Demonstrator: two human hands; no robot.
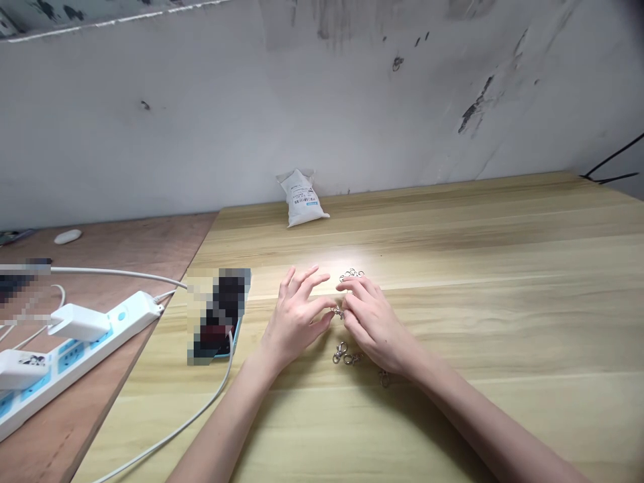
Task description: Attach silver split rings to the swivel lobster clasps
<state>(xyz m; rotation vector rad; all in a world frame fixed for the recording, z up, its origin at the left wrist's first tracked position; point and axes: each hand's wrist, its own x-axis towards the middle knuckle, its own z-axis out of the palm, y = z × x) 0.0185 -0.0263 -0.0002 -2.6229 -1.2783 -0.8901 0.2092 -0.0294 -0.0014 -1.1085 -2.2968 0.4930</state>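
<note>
My left hand [296, 314] pinches one side of a small silver swivel clasp [339, 312] between thumb and index finger, its other fingers spread. On the other side, my right hand [371, 320] has its fingertips closed on the same clasp. Just beyond the right fingers lies a small pile of silver clasps and rings [351, 274], partly covered by that hand. Nearer to me, several more metal clasps with rings [341, 352] rest on the wooden table, one of them beside my right wrist.
A white plastic packet [302, 198] with a label stands near the wall. To the left lie a blurred phone [221, 315] with a white cable [201, 406] and a white power strip [75, 359] with plugged-in chargers. A white oval object [67, 236] sits at the far left.
</note>
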